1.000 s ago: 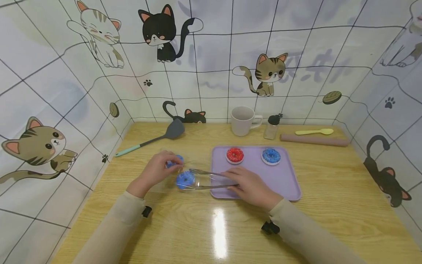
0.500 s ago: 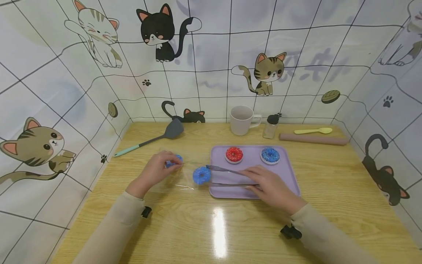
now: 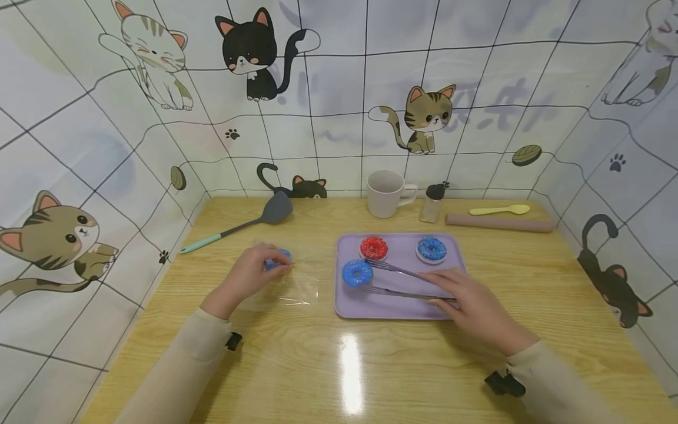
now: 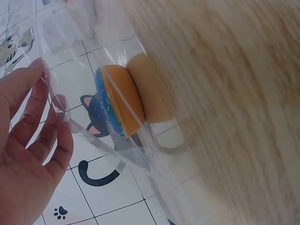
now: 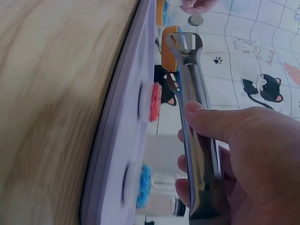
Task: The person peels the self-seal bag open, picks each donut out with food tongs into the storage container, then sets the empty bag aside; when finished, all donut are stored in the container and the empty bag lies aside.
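Note:
My left hand (image 3: pixel 245 275) pinches the edge of a clear plastic bag (image 3: pixel 306 287) on the table. Inside or behind the plastic in the left wrist view stands a blue-iced donut (image 4: pixel 123 101), partly hidden by the hand in the head view. My right hand (image 3: pixel 479 306) grips metal tongs (image 5: pixel 193 79), whose tips hold another blue donut (image 3: pixel 348 272) above the left part of a purple tray (image 3: pixel 405 253). On the tray sit a red donut (image 3: pixel 374 246) and a blue one with a white base (image 3: pixel 431 249).
Behind the tray stand a mug (image 3: pixel 384 197) and a black-topped shaker (image 3: pixel 432 203). A rolling pin (image 3: pixel 498 223) and a yellow spoon (image 3: pixel 500 210) lie at the back right. At the back left lies a grey spatula (image 3: pixel 275 209). Walls enclose the table's back and sides.
My right hand has moved right with the tongs, bringing the blue donut from the plastic bag over the tray. The left hand has stayed at the bag's edge.

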A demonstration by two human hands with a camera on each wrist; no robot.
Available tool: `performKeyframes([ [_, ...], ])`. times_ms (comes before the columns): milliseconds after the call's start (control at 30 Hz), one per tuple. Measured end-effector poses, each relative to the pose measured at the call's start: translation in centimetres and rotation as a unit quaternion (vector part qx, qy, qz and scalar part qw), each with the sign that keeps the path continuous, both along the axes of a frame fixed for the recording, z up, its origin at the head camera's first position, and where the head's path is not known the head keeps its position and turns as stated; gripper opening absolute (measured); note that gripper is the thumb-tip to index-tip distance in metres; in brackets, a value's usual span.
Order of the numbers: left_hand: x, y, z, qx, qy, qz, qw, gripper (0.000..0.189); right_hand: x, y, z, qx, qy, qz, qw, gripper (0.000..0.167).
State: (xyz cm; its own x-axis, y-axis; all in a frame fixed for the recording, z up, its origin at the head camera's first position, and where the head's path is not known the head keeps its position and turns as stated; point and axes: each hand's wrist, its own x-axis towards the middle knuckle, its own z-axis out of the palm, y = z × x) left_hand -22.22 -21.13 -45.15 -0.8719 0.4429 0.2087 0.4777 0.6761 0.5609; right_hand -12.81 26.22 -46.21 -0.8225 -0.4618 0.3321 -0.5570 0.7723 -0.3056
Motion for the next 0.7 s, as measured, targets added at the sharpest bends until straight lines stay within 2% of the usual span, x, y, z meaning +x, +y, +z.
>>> performKeyframes([
  [400,0.0,-0.2,-0.1,0.003,0.004,0.003,1.0000,0.010,1.8,6.6,0.7,0.015,0.018,-0.032,0.9992,0.069],
  [700,0.2,-0.1,0.0,0.009,-0.016,0.008,0.9998,0.010,2.6,11.5,0.5,0.013,0.009,-0.054,0.9984,0.068],
])
